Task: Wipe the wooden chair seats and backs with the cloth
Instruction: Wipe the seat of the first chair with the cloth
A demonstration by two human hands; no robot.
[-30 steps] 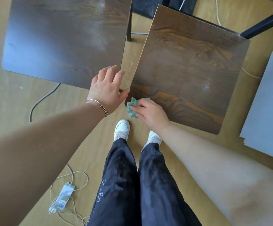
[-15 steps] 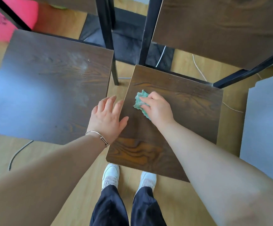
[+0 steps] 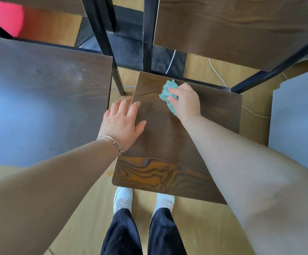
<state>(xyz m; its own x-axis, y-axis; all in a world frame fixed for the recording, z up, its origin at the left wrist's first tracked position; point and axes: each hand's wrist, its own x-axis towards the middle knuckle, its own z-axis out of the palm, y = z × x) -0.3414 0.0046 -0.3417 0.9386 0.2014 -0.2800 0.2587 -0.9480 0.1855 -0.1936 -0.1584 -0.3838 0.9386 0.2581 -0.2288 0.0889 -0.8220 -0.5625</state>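
Observation:
Two dark wooden chairs stand side by side below me. My right hand (image 3: 185, 101) grips a crumpled green cloth (image 3: 167, 92) and presses it on the far part of the right chair's seat (image 3: 167, 144), close to its back edge. My left hand (image 3: 123, 122) lies flat with spread fingers on that seat's left edge. The right chair's wooden back (image 3: 237, 28) rises beyond the cloth on black metal posts. The left chair's seat (image 3: 44, 100) lies bare to the left, with pale smudges on it.
Black chair legs (image 3: 101, 39) cross the gap between the chairs. White cables (image 3: 217, 74) run over the wooden floor behind the right seat. A grey panel (image 3: 298, 122) lies at the right, something red (image 3: 2, 19) at the top left. My shoes (image 3: 122, 197) stand under the seat's front edge.
My right hand has slid the cloth from the seat's front left corner toward its back edge. My view has tipped up, bringing the chair backs in. My left hand stays by the seat's left edge.

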